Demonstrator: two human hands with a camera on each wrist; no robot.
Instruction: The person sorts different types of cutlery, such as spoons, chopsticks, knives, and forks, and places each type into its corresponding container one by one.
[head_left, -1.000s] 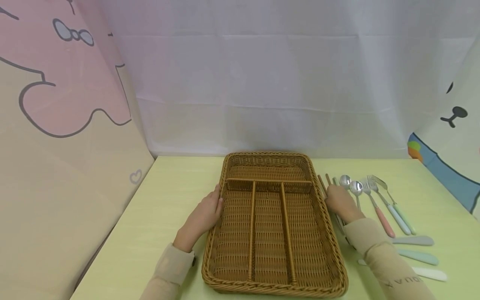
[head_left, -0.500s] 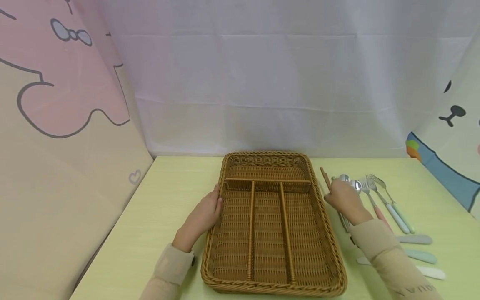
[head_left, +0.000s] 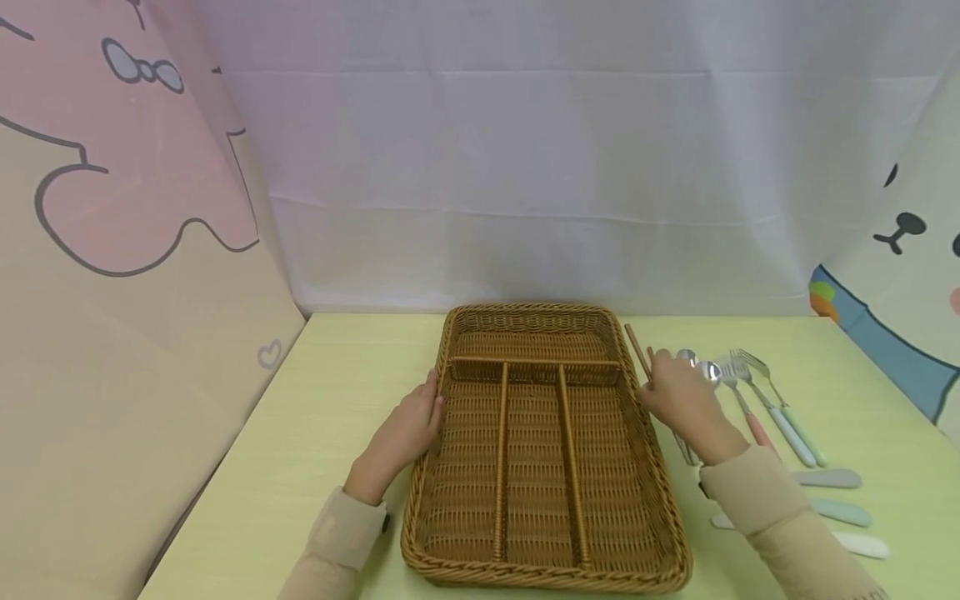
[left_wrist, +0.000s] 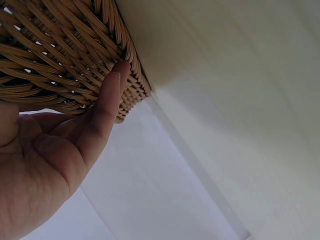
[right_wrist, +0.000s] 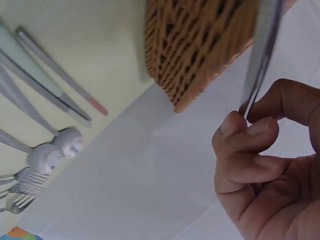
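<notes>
In the head view a brown wicker basket [head_left: 536, 467] with dividers stands mid-table. My left hand [head_left: 401, 433] lies along its left side; in the left wrist view its fingers [left_wrist: 102, 105] stretch fairly straight against the outer wall. My right hand [head_left: 686, 404] is just off the basket's right rim and pinches chopsticks [head_left: 637, 350], brown at one end. Close up in the right wrist view, thumb and fingertips nip a slim grey length of the chopsticks [right_wrist: 261, 60], which stands clear of the table. Part of the chopsticks is hidden behind the hand.
Right of the hand lie spoons [head_left: 708, 372], several forks [head_left: 772, 408] with coloured handles, and pale knives [head_left: 828, 478] nearer the front. More chopsticks [right_wrist: 60, 75] lie on the table in the right wrist view. A white cloth [head_left: 525, 167] hangs at the back.
My right hand has picked up chopsticks from beside the basket, lifted them and shifted slightly left towards the rim. The left hand stays at the basket's left side.
</notes>
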